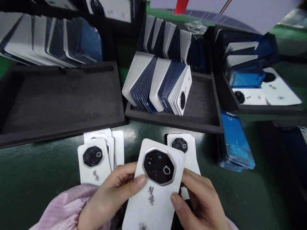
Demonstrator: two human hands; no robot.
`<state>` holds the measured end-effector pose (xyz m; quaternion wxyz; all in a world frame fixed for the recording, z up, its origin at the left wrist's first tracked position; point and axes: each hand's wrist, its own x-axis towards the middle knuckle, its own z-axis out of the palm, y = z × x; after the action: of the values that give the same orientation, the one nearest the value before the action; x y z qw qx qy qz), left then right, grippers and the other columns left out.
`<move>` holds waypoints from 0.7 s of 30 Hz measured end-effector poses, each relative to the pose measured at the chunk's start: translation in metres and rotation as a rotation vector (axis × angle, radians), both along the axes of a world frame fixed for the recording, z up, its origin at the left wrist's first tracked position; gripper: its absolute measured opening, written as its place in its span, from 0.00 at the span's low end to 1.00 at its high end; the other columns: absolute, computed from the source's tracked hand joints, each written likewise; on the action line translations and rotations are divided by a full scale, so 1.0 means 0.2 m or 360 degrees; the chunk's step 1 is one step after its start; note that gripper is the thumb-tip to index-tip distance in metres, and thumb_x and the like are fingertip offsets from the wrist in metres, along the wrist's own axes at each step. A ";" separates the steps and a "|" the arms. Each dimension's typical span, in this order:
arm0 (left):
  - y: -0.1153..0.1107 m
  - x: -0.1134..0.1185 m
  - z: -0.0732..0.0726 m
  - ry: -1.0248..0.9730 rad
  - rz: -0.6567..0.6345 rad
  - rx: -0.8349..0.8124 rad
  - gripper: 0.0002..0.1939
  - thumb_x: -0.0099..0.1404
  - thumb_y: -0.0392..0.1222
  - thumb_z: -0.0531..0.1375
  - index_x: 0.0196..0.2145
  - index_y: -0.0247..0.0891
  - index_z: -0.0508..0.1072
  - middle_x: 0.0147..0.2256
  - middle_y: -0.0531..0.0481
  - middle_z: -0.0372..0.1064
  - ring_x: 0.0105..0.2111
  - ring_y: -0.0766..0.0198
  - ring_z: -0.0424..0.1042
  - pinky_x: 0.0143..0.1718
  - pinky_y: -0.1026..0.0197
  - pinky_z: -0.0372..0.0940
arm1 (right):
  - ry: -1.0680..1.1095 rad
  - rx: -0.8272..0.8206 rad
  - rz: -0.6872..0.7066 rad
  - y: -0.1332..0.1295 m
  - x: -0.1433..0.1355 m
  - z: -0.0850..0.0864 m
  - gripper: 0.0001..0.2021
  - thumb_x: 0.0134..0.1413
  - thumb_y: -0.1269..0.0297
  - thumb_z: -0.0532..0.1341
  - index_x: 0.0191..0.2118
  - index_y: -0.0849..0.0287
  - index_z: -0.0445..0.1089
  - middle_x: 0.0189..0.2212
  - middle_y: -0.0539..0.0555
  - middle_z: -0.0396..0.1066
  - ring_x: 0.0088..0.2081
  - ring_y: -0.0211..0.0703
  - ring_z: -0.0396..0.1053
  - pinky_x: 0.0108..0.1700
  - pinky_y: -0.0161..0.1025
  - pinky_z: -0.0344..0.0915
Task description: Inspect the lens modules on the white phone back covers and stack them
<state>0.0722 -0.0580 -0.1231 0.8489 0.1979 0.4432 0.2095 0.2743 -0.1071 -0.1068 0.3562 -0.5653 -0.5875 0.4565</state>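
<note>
White panel (pixel 161 198), with a dark octagonal camera block and vertical lettering on its face, is held up over the counter (pixel 48 166), toward the near edge. Both hands share the grip: the left hand (pixel 112 195) pinches its left edge, thumb resting just below the camera block, and the right hand (pixel 201 201) closes on its right edge, thumb in front and fingers partly hidden behind. A pink sleeve (pixel 64 207) covers the left forearm.

Just beyond the left hand, a left pile (pixel 106 166) of similar panels lies overlapping on the counter; a right pile (pixel 190 159) lies partly behind the held one. Farther right is a blue-faced stack (pixel 236 140), near the middle tray's (pixel 203 99) near right corner. Along that tray's near edge lean rows of white and blue panels (pixel 158 83). The left tray (pixel 62 95) and right tray (pixel 263 109) flank it, with a far-left row (pixel 48 41) of leaning panels beyond the left one's far edge. Farther back lies crumpled clear plastic (pixel 196 27).
</note>
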 end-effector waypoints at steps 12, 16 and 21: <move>0.01 -0.01 0.02 -0.0345 0.0014 -0.0058 0.13 0.61 0.51 0.75 0.44 0.51 0.88 0.39 0.50 0.87 0.40 0.56 0.82 0.46 0.61 0.71 | -0.0053 -0.0070 -0.0384 -0.07 0.02 -0.05 0.13 0.67 0.57 0.65 0.54 0.36 0.79 0.27 0.47 0.73 0.22 0.37 0.65 0.22 0.32 0.63; 0.01 -0.02 0.02 -0.0399 -0.0012 -0.0065 0.14 0.61 0.50 0.75 0.46 0.52 0.87 0.39 0.49 0.87 0.43 0.53 0.83 0.48 0.58 0.72 | 0.0088 -0.0137 -0.0363 -0.07 0.01 -0.06 0.11 0.68 0.55 0.63 0.51 0.39 0.81 0.23 0.47 0.69 0.19 0.35 0.62 0.18 0.30 0.60; 0.01 -0.02 0.02 -0.0439 -0.0032 -0.0031 0.14 0.63 0.49 0.74 0.47 0.51 0.87 0.39 0.50 0.87 0.44 0.54 0.83 0.47 0.60 0.72 | 0.0154 -0.0069 -0.0346 -0.02 0.00 -0.04 0.11 0.68 0.56 0.62 0.48 0.43 0.83 0.23 0.48 0.70 0.19 0.36 0.61 0.17 0.31 0.58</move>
<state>0.0675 -0.0555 -0.1198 0.9057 0.1633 0.3222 0.2219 0.2744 -0.1107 -0.1144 0.4193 -0.6106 -0.4948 0.4544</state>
